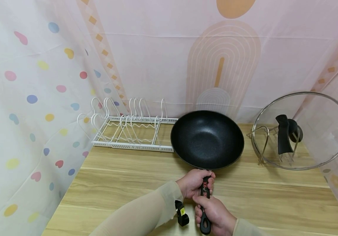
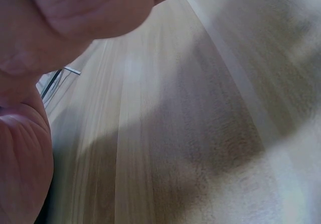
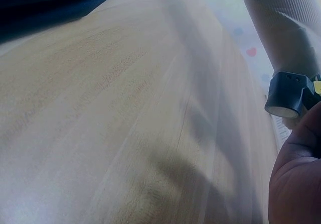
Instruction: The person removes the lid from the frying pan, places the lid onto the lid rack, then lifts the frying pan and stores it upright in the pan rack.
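Note:
A black wok [image 1: 207,139] is in the middle of the head view, its dark inside facing up towards me. Its long black handle [image 1: 205,192] with red lettering points towards me. My left hand [image 1: 193,184] grips that handle close to the pan. Nearer the handle's looped end, my right hand [image 1: 216,212] holds it too, fingers curled round. In the left wrist view, fingers [image 2: 95,8] of the left hand fill the upper left corner. Only part of the right hand [image 3: 298,184] shows in its wrist view. Whether the wok touches the table cannot be told.
A white wire rack [image 1: 133,147] with upright loops stands left of the wok, close to its rim. To the right, a glass lid [image 1: 322,144] with a black handle leans in a metal wire stand [image 1: 264,144]. Patterned curtains [image 1: 157,65] hang behind the wooden table [image 1: 121,173].

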Tool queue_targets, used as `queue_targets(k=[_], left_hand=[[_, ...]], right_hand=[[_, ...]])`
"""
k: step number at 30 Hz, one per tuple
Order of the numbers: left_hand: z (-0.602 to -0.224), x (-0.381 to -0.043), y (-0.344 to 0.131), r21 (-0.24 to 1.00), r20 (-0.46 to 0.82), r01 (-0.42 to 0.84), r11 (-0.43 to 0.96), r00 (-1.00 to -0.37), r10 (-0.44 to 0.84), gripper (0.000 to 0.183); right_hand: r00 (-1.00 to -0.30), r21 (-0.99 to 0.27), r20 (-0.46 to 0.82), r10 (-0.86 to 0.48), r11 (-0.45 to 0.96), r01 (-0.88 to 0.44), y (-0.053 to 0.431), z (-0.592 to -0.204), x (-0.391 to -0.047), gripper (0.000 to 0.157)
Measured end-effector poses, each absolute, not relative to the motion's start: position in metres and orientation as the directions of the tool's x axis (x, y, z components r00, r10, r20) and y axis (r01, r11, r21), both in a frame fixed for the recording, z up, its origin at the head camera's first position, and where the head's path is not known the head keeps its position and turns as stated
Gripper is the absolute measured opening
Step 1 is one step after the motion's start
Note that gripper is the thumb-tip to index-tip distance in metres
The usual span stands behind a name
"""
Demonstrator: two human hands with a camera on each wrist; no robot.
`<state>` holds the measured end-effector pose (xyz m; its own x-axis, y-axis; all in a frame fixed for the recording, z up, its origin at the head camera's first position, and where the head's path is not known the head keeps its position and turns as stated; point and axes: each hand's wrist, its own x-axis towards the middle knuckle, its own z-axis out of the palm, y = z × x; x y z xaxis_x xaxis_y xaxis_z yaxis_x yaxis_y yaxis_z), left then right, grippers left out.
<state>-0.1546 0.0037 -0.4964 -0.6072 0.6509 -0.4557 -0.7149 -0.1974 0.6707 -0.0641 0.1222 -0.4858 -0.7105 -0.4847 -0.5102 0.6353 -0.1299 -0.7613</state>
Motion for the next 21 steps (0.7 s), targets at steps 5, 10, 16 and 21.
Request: queue_targets(k=[5, 10, 16, 21], left_hand=[[-0.4953, -0.1541, 0.0039, 0.669, -0.457, -0.717, -0.198, -0.606, 0.651, 0.017], [-0.4939, -0.1533, 0.0044, 0.671, -0.456, -0.715, -0.198, -0.608, 0.65, 0.017], [-0.4923, -0.1516, 0.0047, 0.675, -0.455, -0.709, -0.203, -0.617, 0.642, 0.016], [-0.4912, -0.1505, 0.0042, 0.68, -0.45, -0.705, -0.202, -0.619, 0.644, 0.015]], right_hand=[[-0.713, -0.761, -0.508, -0.483, -0.137, 0.635, 0.1218, -0.485, -0.0636, 0.021], [-0.714, -0.761, -0.508, -0.482, -0.137, 0.634, 0.1215, -0.4838, -0.0627, 0.02], [-0.724, -0.772, -0.507, -0.468, -0.126, 0.623, 0.1206, -0.4832, -0.0622, 0.022], [-0.727, -0.774, -0.507, -0.463, -0.127, 0.621, 0.1202, -0.4828, -0.0612, 0.023]])
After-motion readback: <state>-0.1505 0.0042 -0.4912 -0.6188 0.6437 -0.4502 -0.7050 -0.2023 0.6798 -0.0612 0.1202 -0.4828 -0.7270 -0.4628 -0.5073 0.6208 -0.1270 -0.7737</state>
